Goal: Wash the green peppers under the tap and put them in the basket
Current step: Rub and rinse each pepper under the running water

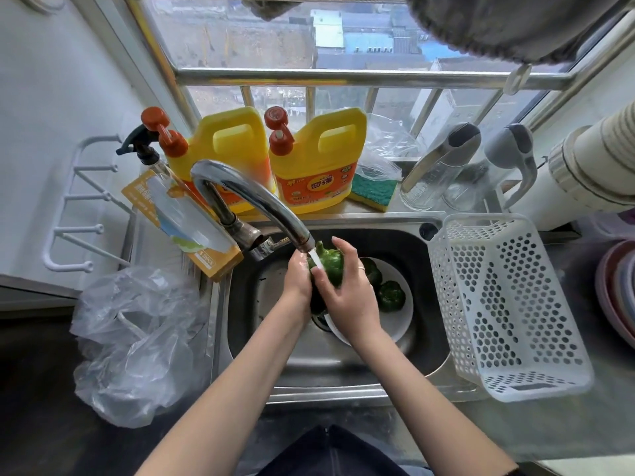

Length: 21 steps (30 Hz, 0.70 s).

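Note:
Water runs from the chrome tap (254, 201) onto a green pepper (330, 261) held over the steel sink (405, 249). My left hand (298, 274) grips the pepper from the left and my right hand (347, 286) wraps over it from the right. Below them a white plate (403, 324) sits in the sink with two more green peppers (390, 296) on it, one partly hidden behind my right hand. A white perforated basket (508, 304) stands to the right of the sink, with nothing in it.
Two yellow detergent jugs (316, 159), a spray bottle (151, 159) and a green sponge (372, 190) line the window ledge. A box of bags (182, 218) leans at the sink's left. A crumpled clear plastic bag (134, 341) lies on the left counter. Bowls (618, 297) stack at far right.

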{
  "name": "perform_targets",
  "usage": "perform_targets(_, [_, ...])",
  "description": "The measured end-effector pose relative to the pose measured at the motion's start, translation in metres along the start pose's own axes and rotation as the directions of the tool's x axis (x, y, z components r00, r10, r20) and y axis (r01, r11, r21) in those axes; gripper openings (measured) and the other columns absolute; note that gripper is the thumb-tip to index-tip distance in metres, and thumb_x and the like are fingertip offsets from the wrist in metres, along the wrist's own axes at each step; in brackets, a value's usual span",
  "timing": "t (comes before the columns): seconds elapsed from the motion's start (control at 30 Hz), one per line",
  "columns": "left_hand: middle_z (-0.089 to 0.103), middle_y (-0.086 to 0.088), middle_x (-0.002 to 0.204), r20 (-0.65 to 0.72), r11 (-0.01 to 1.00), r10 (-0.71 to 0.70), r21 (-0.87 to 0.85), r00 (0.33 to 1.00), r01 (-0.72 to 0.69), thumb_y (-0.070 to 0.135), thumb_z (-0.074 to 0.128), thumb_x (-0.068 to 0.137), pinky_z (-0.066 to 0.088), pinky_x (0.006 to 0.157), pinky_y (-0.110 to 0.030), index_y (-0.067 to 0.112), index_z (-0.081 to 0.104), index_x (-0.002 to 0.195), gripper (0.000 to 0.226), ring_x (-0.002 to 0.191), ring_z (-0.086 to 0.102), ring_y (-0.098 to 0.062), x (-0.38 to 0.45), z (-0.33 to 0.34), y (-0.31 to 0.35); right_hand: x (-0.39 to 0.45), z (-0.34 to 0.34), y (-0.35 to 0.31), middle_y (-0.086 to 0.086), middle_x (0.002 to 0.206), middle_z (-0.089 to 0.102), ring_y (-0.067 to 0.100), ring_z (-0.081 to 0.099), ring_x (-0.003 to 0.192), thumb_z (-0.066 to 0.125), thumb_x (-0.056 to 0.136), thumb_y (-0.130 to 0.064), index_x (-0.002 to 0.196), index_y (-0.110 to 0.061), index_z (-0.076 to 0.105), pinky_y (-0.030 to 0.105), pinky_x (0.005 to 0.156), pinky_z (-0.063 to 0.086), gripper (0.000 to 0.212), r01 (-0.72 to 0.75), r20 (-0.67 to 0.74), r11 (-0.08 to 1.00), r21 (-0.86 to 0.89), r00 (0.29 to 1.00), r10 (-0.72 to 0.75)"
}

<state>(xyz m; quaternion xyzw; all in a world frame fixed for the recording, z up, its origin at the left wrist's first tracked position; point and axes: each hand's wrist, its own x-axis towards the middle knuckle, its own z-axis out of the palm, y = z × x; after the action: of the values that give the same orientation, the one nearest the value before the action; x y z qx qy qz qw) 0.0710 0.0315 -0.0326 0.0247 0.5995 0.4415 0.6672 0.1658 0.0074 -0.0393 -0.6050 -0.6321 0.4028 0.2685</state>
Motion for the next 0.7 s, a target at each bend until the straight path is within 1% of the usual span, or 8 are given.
perform_targets(0.17, [0.069, -0.01, 0.059, -0.025, 0.934, -0.351, -0.077, 0.936, 0.348, 0.05, 0.043, 0.084, 0.048, 0.062, -0.033, 0.012, 0.068, 0.064, 0.049, 0.072, 0.064, -0.027, -0.002, -0.003, 0.016, 0.006, -0.005, 0.011, 0.009, 0.146, 0.045, 0.023, 0.048, 0.129, 0.055, 0.083, -0.05, 0.137, -0.016, 0.045, 0.034, 0.105, 0.039, 0.065, 0.258, 0.048, 0.965, -0.045, 0.966, -0.256])
perform_targets(0.27, [0.07, -0.013, 0.061, 0.016, 0.908, -0.417, -0.018, 0.909, 0.418, 0.051, 0.043, 0.084, 0.05, 0.062, -0.034, 0.009, 0.068, 0.072, 0.05, 0.074, 0.064, -0.029, -0.004, -0.003, 0.018, 0.011, -0.005, 0.013, 0.006, 0.141, 0.052, 0.02, 0.053, 0.121, 0.055, 0.082, -0.049, 0.13, -0.019, 0.053, 0.035, 0.103, 0.037, 0.056, 0.28, -0.025, 0.955, -0.098, 0.958, -0.284])
perform_targets(0.33, [0.071, -0.014, 0.067, 0.012, 0.904, -0.428, 0.001, 0.904, 0.428, 0.052, 0.043, 0.085, 0.052, 0.061, -0.035, 0.01, 0.068, 0.082, 0.05, 0.074, 0.065, -0.029, -0.001, -0.004, 0.014, 0.015, -0.004, 0.009, 0.004, 0.125, 0.064, 0.018, 0.061, 0.111, 0.053, 0.081, -0.049, 0.117, -0.017, 0.061, 0.032, 0.095, 0.046, 0.049, 0.185, -0.124, 0.982, -0.03, 0.974, -0.187])
perform_targets(0.4, [0.07, -0.015, 0.08, -0.037, 0.928, -0.374, -0.02, 0.927, 0.373, 0.055, 0.039, 0.088, 0.053, 0.062, -0.038, 0.011, 0.067, 0.092, 0.052, 0.079, 0.064, -0.03, 0.001, -0.005, 0.007, 0.018, -0.001, 0.006, 0.002, 0.09, 0.071, 0.017, 0.066, 0.081, 0.045, 0.083, -0.05, 0.094, -0.013, 0.062, 0.031, 0.071, 0.05, 0.043, 0.095, -0.198, 0.996, -0.001, 0.976, -0.093])
perform_targets(0.5, [0.067, -0.014, 0.098, -0.049, 0.975, -0.189, -0.128, 0.981, 0.181, 0.058, 0.036, 0.092, 0.053, 0.073, -0.04, 0.015, 0.065, 0.102, 0.053, 0.089, 0.063, -0.028, -0.001, -0.004, -0.004, 0.022, 0.006, -0.002, -0.004, 0.052, 0.048, 0.012, 0.045, 0.048, 0.034, 0.091, -0.05, 0.067, -0.018, 0.044, 0.031, 0.051, 0.029, 0.041, -0.057, -0.273, 0.998, 0.025, 0.96, 0.062])
perform_targets(0.57, [0.063, -0.011, 0.112, -0.074, 0.994, 0.07, -0.074, 0.995, -0.075, 0.047, 0.048, 0.094, 0.053, 0.087, -0.042, 0.019, 0.054, 0.116, 0.036, 0.099, 0.062, -0.024, 0.001, -0.005, -0.011, 0.026, 0.01, -0.009, -0.003, 0.05, 0.046, 0.011, 0.043, 0.048, 0.031, 0.1, -0.041, 0.059, -0.018, 0.041, 0.033, 0.048, 0.026, 0.048, -0.199, -0.303, 0.975, 0.103, 0.927, 0.221])
perform_targets(0.63, [0.061, -0.004, 0.114, -0.052, 0.954, 0.286, 0.115, 0.957, -0.278, 0.034, 0.066, 0.085, 0.05, 0.094, -0.039, 0.024, 0.047, 0.118, 0.039, 0.104, 0.06, -0.019, 0.007, -0.01, -0.012, 0.027, 0.011, -0.011, 0.0, 0.053, 0.049, 0.012, 0.046, 0.051, 0.027, 0.103, -0.037, 0.057, -0.014, 0.044, 0.029, 0.048, 0.029, 0.054, -0.28, -0.303, 0.946, 0.163, 0.898, 0.319])
perform_targets(0.7, [0.063, -0.008, 0.115, -0.027, 0.958, 0.265, 0.125, 0.964, -0.259, 0.039, 0.072, 0.07, 0.05, 0.095, -0.042, 0.022, 0.053, 0.115, 0.052, 0.107, 0.062, -0.024, 0.011, -0.012, -0.005, 0.023, 0.014, -0.011, 0.003, 0.063, 0.056, 0.016, 0.052, 0.058, 0.027, 0.102, -0.041, 0.072, -0.009, 0.054, 0.032, 0.054, 0.033, 0.052, -0.264, -0.247, 0.954, 0.14, 0.924, 0.292])
